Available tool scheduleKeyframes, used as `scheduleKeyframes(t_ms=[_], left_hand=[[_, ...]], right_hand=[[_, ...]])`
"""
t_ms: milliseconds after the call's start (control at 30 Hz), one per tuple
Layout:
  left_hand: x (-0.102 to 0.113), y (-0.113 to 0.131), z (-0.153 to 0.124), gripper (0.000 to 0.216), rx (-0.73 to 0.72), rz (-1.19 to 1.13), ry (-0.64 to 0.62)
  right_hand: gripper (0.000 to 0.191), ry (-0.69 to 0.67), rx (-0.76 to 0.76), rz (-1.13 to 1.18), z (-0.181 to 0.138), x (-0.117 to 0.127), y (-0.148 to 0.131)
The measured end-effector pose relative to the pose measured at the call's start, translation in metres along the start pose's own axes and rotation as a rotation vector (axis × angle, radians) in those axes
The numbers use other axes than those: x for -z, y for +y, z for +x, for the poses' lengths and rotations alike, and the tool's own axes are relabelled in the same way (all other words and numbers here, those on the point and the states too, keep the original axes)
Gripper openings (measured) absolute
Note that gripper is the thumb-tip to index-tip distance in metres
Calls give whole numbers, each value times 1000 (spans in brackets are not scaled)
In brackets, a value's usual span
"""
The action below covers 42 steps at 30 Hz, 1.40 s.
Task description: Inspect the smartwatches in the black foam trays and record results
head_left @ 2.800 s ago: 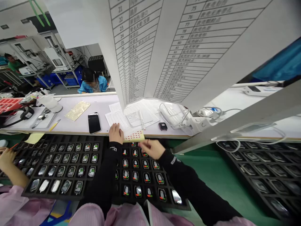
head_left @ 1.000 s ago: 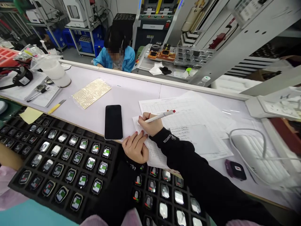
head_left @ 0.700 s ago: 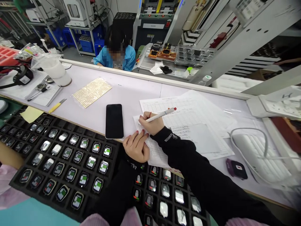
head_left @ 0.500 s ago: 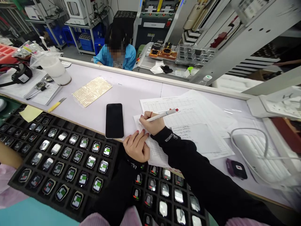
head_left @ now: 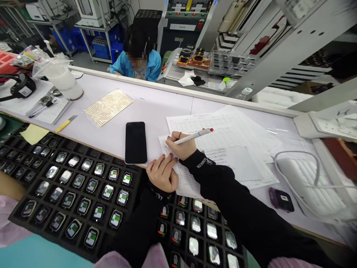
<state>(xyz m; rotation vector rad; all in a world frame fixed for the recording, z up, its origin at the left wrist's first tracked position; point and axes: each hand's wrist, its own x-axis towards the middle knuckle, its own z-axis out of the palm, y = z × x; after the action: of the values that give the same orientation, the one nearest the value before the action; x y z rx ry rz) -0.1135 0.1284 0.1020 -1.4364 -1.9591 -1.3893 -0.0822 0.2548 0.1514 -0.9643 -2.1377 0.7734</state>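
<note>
My right hand (head_left: 182, 146) is closed around a white pen (head_left: 193, 135) with a red end, its tip hidden behind my fingers at the left part of a printed form sheet (head_left: 186, 178). My left hand (head_left: 163, 174) lies flat with fingers extended over the sheet's lower left corner, holding nothing. More printed papers (head_left: 217, 128) lie beneath and beyond, with a smaller handwritten slip (head_left: 242, 163) on top. A black-screened smartphone (head_left: 135, 143) rests on the table just left of my hands.
Foam trays of smartwatch units (head_left: 83, 205) sit at the table's front edge. Around the tabletop are a sheet of small stickers (head_left: 108, 107), a yellow-handled knife (head_left: 66, 123), a white plastic container (head_left: 65, 82) and a purple device (head_left: 281, 199). Another person (head_left: 152, 65) sits beyond the ledge.
The pen's red end has shifted very slightly to the right with my right hand. My left hand stays in place on the paper. The view has moved a little.
</note>
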Motion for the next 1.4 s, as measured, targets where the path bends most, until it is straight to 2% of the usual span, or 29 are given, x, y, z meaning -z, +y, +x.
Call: scheduleKeyframes(t_ms=[300, 600, 833, 933, 1100, 1267, 1400], left_hand=[[1, 0, 1, 35, -3, 8, -28], [1, 0, 0, 36, 18, 24, -60], [0, 1, 2, 36, -2, 39, -15], [1, 1, 3, 35, -12, 27, -9], [1, 1, 4, 35, -25, 17, -1], [0, 1, 4, 34, -30, 10, 21], [-1, 1, 4, 35, -39, 8, 28]], right_hand=[[38, 4, 12, 43, -1, 1, -1], [37, -26, 5, -8, 0, 0, 1], [37, 34, 15, 42, 0, 1, -1], [37, 85, -23, 114, 0, 4, -4], [34, 59, -149, 173, 1, 7, -7], [43, 127, -44, 132, 2, 6, -4], [37, 120, 10, 117, 2, 5, -2]])
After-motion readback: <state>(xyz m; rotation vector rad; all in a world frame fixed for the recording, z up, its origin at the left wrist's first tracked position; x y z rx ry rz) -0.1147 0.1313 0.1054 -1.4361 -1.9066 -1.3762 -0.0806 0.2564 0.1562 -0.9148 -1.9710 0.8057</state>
